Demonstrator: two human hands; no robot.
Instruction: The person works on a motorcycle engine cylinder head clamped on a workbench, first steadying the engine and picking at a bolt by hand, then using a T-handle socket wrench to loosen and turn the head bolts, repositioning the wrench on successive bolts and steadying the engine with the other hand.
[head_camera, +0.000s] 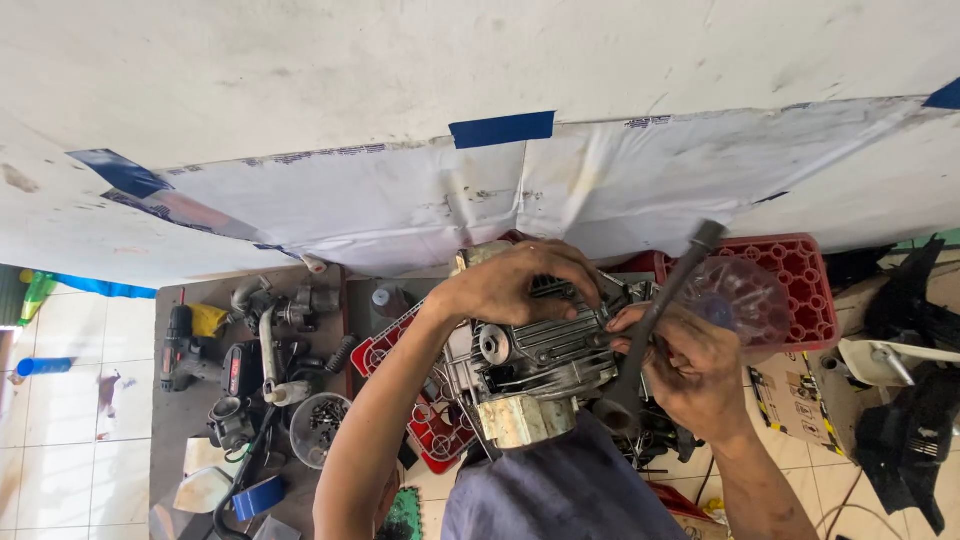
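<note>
Near the middle of the view, the right hand (690, 365) has its grip closed around a long dark tool (660, 305), and the tool slants up to the right past the fingers. Its low end sits beside the silver engine part (535, 355), but I cannot tell if it touches. On top of that engine part, the left hand (520, 280) is pressed down with its fingers curled over the far edge, so its grip is holding the part. The engine part has thin metal fins on its side, a round hole near the left, and a pale, worn block (525, 420) at the near end. It sits in the middle, close to the person's body, above a red plastic crate (800, 270) that shows on both sides. A clear plastic bottle piece (745, 295) lies on the crate just behind the right hand. Over on the left, a wooden desk (180, 420) carries a dark drill (185, 350), some metal pipes and parts (275, 340), a small clear cup of bits (318, 425) and a roll of blue tape (258, 497). Behind it all, a white sheet (400, 200) is stuck to the wall with blue tape.
</note>
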